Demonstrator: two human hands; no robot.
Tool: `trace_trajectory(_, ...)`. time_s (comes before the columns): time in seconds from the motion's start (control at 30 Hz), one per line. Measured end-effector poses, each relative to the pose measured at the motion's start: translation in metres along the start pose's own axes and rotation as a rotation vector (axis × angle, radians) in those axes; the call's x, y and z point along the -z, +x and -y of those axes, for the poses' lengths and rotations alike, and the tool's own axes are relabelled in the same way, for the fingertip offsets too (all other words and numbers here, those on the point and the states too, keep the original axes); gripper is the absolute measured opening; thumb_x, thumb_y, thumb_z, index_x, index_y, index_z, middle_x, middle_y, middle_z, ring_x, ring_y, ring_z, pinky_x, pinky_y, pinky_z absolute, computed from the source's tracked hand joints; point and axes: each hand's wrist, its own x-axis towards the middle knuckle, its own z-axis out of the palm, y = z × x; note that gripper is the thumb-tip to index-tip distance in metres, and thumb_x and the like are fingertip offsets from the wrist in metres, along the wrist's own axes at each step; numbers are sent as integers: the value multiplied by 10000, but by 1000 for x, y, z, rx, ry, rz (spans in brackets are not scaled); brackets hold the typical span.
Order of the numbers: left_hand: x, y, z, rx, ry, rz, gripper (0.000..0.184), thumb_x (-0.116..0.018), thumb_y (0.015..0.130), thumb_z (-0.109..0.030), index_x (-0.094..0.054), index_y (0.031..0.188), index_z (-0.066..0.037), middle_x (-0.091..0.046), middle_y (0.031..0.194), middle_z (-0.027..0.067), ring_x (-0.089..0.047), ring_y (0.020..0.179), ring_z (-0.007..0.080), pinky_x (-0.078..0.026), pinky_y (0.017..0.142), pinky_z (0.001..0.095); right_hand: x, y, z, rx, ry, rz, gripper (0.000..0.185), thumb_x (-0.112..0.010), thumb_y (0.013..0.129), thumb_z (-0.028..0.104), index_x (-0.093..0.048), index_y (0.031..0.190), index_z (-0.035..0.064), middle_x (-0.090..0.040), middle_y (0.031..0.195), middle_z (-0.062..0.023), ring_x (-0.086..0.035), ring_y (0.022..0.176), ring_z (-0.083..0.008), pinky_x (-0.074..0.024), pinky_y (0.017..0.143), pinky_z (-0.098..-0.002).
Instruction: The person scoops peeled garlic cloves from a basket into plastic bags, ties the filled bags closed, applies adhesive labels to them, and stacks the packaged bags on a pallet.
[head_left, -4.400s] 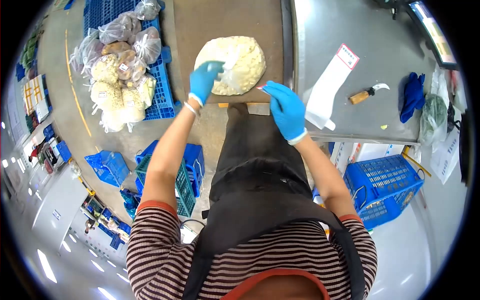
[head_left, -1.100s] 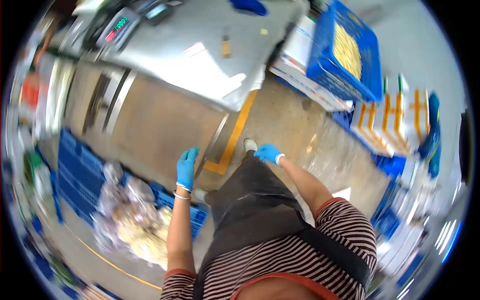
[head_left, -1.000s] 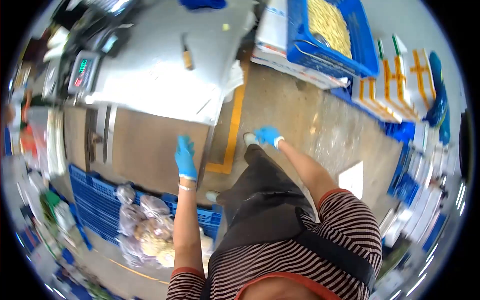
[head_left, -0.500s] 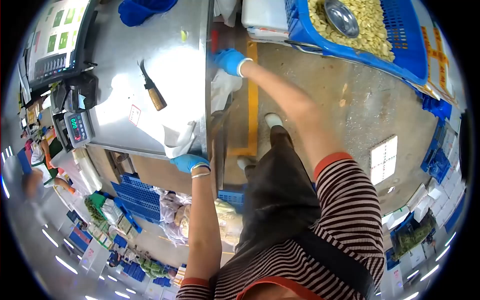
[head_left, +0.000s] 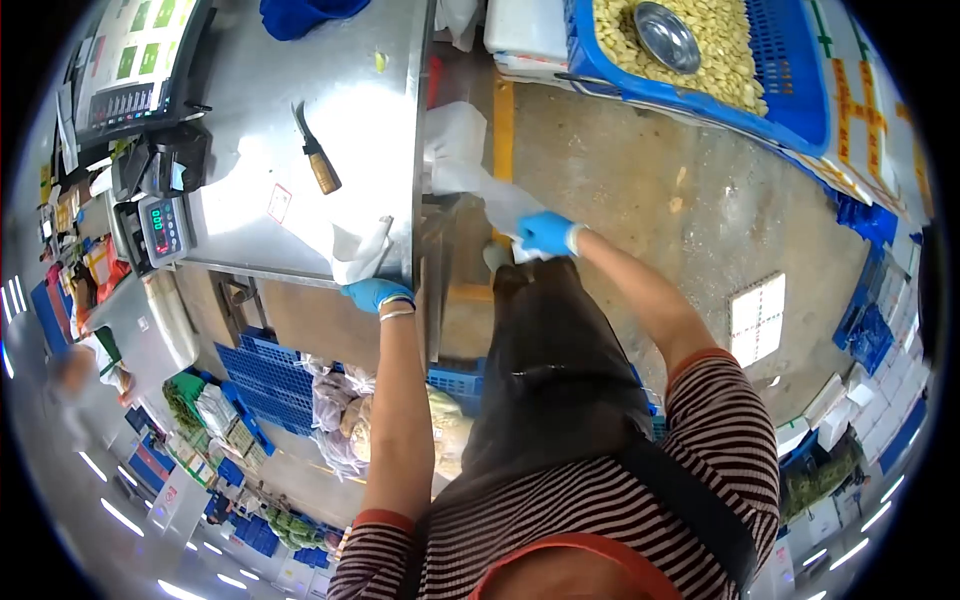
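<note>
My left hand (head_left: 378,293), in a blue glove, is closed on a crumpled white plastic bag (head_left: 358,258) at the front edge of the steel table (head_left: 240,100). My right hand (head_left: 548,235), also gloved in blue, grips the end of a translucent plastic bag (head_left: 500,195). That bag stretches from beside the table edge to my fingers, above my shoes. On the tabletop lies a curved knife (head_left: 316,155) with a wooden handle. A small printed label (head_left: 279,203) lies close to it.
A scale (head_left: 160,228) with a lit display and a monitor (head_left: 140,60) stand at the table's left. At upper right, a blue basket (head_left: 680,105) holds pale slices and a metal bowl (head_left: 667,37). A white tile-like panel (head_left: 757,318) lies on the floor.
My right hand has moved from beside the table edge toward my body, drawing the translucent bag out with it. My left hand stays on the white bag. The view has shifted slightly.
</note>
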Motion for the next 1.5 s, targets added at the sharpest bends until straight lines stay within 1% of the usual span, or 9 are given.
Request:
trace_trajectory(0.3,53,-183,-2,632,308,491,362,-547,959,-445,-648,1022,-103,-627,800,10,-575,738,187,-456,703,282,27,-161,112,-86,-14,2,177,-604,744,220,-580,801,54,-614,723,-164,-586,652,-334,-482,649,-413)
trace_trajectory(0.4,13,-220,-35,348,750,982,218,-592,951,-283,-681,964,-85,-671,824,34,-605,768,155,-477,719,286,9,-149,175,19,-281,86,175,-600,736,239,-581,747,66,-630,740,-158,-605,684,-343,-470,629,-418)
trace_trajectory(0.5,-6,-161,-17,-940,839,1363,154,-648,901,-179,-694,952,-40,-693,878,51,-623,780,113,-495,718,274,13,-151,223,51,-238,-25,256,-647,802,330,-615,809,76,-635,759,-142,-622,687,-308,-482,643,-397)
trace_trajectory(0.63,-43,-205,-104,209,423,1051,206,-692,862,-113,-673,1018,21,-679,891,55,-635,793,139,-513,711,266,40,-148,265,-39,436,-284,349,-671,863,401,-638,942,62,-651,876,-131,-647,763,-207,-511,689,-357)
trace_trajectory(0.87,-57,-156,-143,-256,545,1133,304,-635,889,-156,-663,1146,4,-667,863,24,-543,625,79,-444,546,212,94,-122,273,546,3,-841,227,-667,861,229,-661,967,28,-657,899,-42,-614,812,-185,-506,776,-342)
trace_trajectory(0.93,-61,-99,-149,-1062,843,897,151,-639,840,-92,-698,941,3,-597,660,3,-502,535,57,-408,490,212,149,-155,320,309,1789,-476,181,-615,878,153,-664,986,16,-674,940,-50,-623,850,-193,-511,770,-344)
trace_trajectory(1.0,-81,-111,-173,-266,655,709,196,-683,836,-135,-652,894,50,-624,710,64,-572,609,118,-471,564,253,173,-139,301,335,1805,-474,178,-607,877,145,-661,985,14,-672,940,-48,-627,843,-182,-513,756,-334)
trace_trajectory(1.17,-157,-246,-192,-1389,880,779,969,-792,725,-145,-231,1505,-22,-228,1569,172,-225,1446,327,-221,1165,385,231,-121,312,442,997,-627,156,-635,868,179,-644,874,23,-621,842,-29,-568,769,-107,-498,710,-310)
trace_trajectory(1.5,-311,-266,-190,-1053,1094,677,467,-522,838,36,-545,1303,0,-668,1157,131,-643,1043,216,-482,924,327,450,-87,146,310,313,-541,410,-674,878,283,-592,1199,40,-622,1096,-152,-575,1072,-233,-472,916,-340)
